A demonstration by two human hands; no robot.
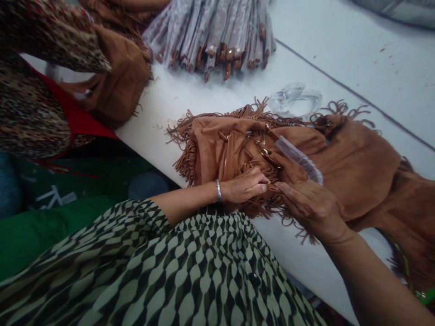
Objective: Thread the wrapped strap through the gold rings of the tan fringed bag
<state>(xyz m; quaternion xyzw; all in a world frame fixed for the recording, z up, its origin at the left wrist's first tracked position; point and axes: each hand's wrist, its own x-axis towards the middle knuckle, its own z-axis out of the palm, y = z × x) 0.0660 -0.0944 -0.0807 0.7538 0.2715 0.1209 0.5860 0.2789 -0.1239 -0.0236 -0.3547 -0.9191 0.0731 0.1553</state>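
Note:
A brown fringed bag (209,149) lies on the white table, with a zipper and metal rings showing. My left hand (245,184), with a silver bracelet at the wrist, is closed on a thin brown strip at the bag's near edge. Close beside it, my right hand (307,206) has its fingers pressed together on the other end of that strip. A strap wrapped in clear plastic (299,158) curves over the bag just beyond my right hand. The fingertips of both hands nearly meet.
More brown bags (360,167) overlap on the right. Plastic-wrapped straps (217,36) lie in a row at the back of the white table (340,59), and crumpled clear plastic (295,99) lies behind the bag. At the left, a person in a patterned sleeve (68,36) is beside another brown bag (118,77).

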